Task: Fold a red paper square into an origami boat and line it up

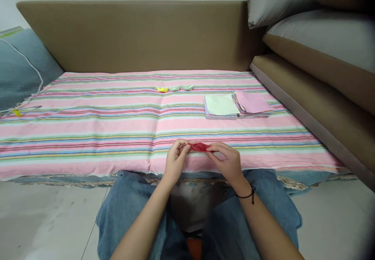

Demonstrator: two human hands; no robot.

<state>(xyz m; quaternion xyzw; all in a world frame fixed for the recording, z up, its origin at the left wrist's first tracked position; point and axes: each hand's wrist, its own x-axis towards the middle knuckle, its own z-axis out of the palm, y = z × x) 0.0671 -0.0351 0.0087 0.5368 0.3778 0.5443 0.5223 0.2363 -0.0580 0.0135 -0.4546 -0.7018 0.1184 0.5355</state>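
A small red folded paper boat [200, 147] is held between my two hands, just above the near part of the striped cloth. My left hand [177, 154] pinches its left tip between thumb and fingers. On the other side, my right hand [225, 157] grips the right tip with thumb and forefinger. Farther back lies a short row of folded paper pieces: a yellow one [162, 89] at the left, then two pale green ones [175, 88]. Two stacks of square paper rest to the right, one topped with a pale green sheet [221, 104], the other with a pink sheet [254, 102].
A striped pink cloth [117, 123] covers the low seat. Behind it stands a brown backrest [146, 37]. Cushions [322, 41] are piled along the right side. A white cable [31, 64] runs down the left over a blue cover [26, 60].
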